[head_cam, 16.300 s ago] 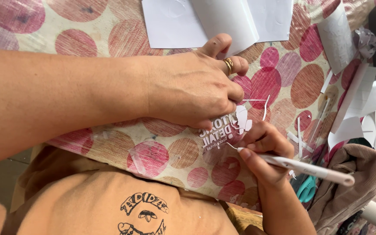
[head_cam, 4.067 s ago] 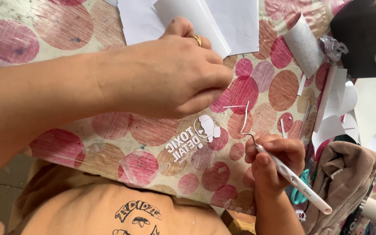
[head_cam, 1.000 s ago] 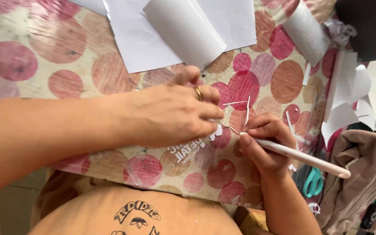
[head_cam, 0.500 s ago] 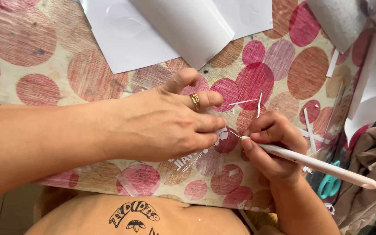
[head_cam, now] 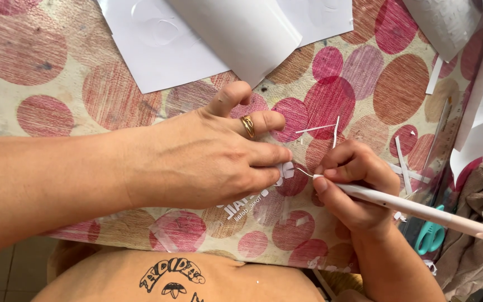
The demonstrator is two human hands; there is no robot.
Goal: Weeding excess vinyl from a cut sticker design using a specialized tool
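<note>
Spotted tablecloth [head_cam: 57,50], pink and red circles on cream, covers the whole work surface; only one view, head cam looking straight down.

My left hand [head_cam: 197,162] lies flat w/ fingers together, tips pressing down a clear sticker sheet [head_cam: 241,210] that has white lettering on it. It sits near the table's front edge, just under my fingertips. One gold ring [head_cam: 247,126] on that hand.

My right hand [head_cam: 353,187] is clamped on a white pen-shaped pick tool [head_cam: 420,210], thumb and index pinched close to the front end. Its thin metal hook [head_cam: 304,173] is touching the sheet right beside my left fingertips.

To do this bit well, I reckon: keep the left fingers hard down next to the hook so the sheet can't lift, hold the tool low, catch only the scrap edge, pull slow.

Counts: 2 hands, 1 tool, 1 ring. White scrap strips [head_cam: 335,130] scattered on the cloth, approx 4–5 clear ones plus tiny bits I can't count. Big white paper sheets [head_cam: 225,33] at the far side, at least 2 overlapping. One teal scissors handle [head_cam: 430,237] at the right edge, near a brownish cloth [head_cam: 476,196].
</note>
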